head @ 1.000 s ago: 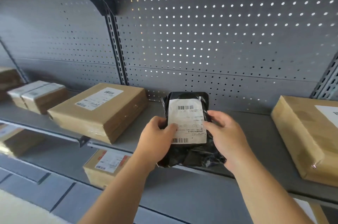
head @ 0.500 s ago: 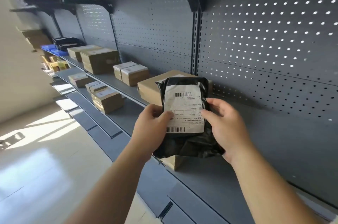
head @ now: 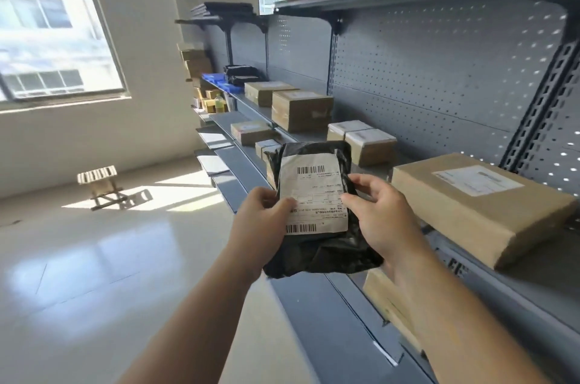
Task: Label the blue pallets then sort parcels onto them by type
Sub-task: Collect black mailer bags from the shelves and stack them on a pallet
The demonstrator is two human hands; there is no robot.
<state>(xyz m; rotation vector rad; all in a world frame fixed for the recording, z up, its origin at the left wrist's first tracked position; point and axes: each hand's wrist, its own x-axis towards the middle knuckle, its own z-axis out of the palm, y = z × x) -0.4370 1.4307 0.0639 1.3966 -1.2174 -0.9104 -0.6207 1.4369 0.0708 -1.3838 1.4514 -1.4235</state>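
Shelving [head: 408, 85] (cardboard boxes [head: 477, 208] on it), glossy floor [head: 94, 274], bright window [head: 53, 29], stool [head: 99, 178]

The black parcel [head: 320, 253] is a soft, crinkled plastic mailer, held upright in the air just in front of the shelf [head: 314, 314]. Its white shipping label [head: 314, 195] faces the person, with a barcode at the top and another at the bottom. The left hand [head: 260, 223] grips its left edge and the right hand [head: 381, 219] its right edge, both thumbs on the label. To the right, a large brown cardboard parcel [head: 470, 214] lies flat on the shelf, label up. Farther along sit two small white-topped boxes [head: 361, 140], side by side.
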